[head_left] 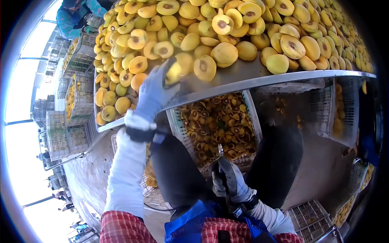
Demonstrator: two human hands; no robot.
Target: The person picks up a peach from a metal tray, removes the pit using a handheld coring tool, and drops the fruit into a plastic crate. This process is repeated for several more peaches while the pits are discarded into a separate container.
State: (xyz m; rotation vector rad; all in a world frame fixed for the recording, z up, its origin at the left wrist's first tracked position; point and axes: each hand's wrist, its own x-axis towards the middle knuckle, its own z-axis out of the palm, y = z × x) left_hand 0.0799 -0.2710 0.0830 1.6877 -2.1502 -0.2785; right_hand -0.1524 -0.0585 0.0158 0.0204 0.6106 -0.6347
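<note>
One yellow fruit (174, 73) is pinched by the left hand (156, 91) and could drop if its fingers loosen. The right hand (237, 186) wraps its fingers round a tool (220, 150).

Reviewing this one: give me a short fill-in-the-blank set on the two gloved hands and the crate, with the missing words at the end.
1. The left hand, in a pale blue glove, holds a piece of yellow ____.
2. The right hand, in a dark grey and pale glove, grips a small tool whose tip is made of shiny ____.
3. The pale plastic crate of yellow-brown fruit scraps stands ____ the person's dark-trousered legs.

Missing words: fruit; metal; between.
</note>
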